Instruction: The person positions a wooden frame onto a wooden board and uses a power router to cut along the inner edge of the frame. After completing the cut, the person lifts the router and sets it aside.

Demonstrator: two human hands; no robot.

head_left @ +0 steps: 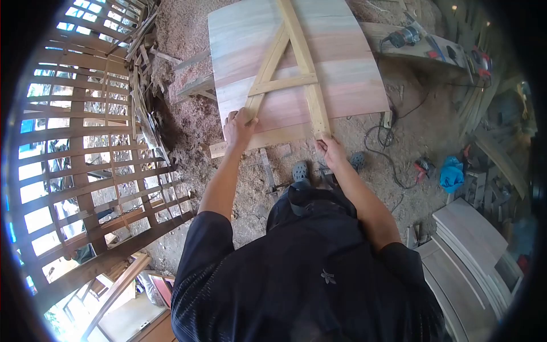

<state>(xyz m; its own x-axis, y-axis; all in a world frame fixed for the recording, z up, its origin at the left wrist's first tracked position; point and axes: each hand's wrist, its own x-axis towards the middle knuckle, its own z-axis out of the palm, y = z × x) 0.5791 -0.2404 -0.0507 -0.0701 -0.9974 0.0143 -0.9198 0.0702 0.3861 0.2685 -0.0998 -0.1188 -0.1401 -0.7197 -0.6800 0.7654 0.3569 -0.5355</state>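
Note:
An A-shaped wooden frame [283, 84], made of two long strips and a short crossbar, lies over a wide pale panel [347, 62] with pinkish bands. My left hand [240, 129] is wrapped round the lower end of the frame's left leg, near the panel's front edge. The lower end of the right leg is in the fingers of my right hand [330, 150], just past that edge. A light wooden strip [273, 137] runs crosswise beneath the panel's near edge, and passes close by both hands.
A power tool [403, 37] rests on a plank at the upper right, with a dark cable [393, 165] trailing on the ground. A blue bag [451, 174] and a stack of boards [473, 233] are at right. A slatted wooden wall [85, 142] stands left. Sawdust covers the ground.

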